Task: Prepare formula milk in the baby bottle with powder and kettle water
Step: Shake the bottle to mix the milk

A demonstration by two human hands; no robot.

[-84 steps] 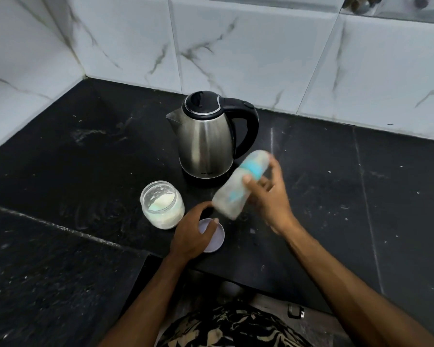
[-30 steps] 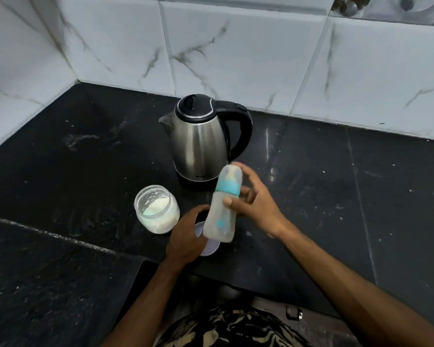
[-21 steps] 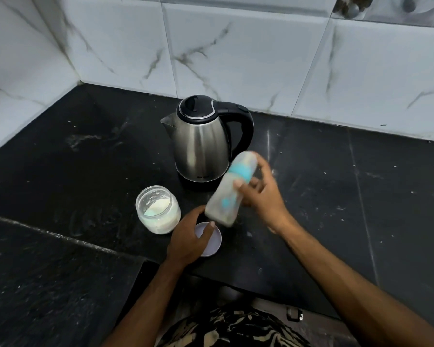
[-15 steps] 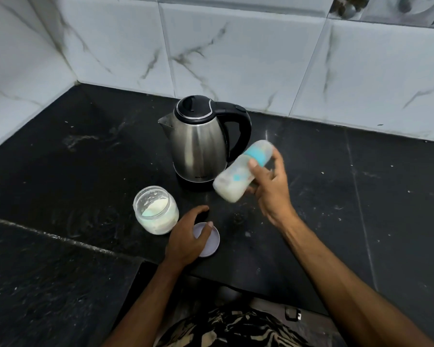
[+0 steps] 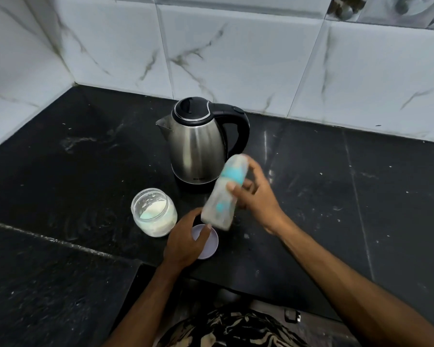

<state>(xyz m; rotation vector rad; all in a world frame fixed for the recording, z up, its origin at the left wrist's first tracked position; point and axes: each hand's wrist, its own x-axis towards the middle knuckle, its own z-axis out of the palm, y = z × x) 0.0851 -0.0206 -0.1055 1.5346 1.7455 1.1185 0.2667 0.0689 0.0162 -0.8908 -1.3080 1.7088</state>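
Baby bottle (image 5: 222, 194) swung upright again; milky inside.

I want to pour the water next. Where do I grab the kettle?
Grab the kettle by its black loop handle, coming from the right side. The handle sticks out to the right, away from the steel body, and the spout points left, so it tips away from you. Your right hand holds the bottle now.

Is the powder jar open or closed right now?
Open: the powder jar shows powder through its uncovered mouth, and the lid lies beside it.
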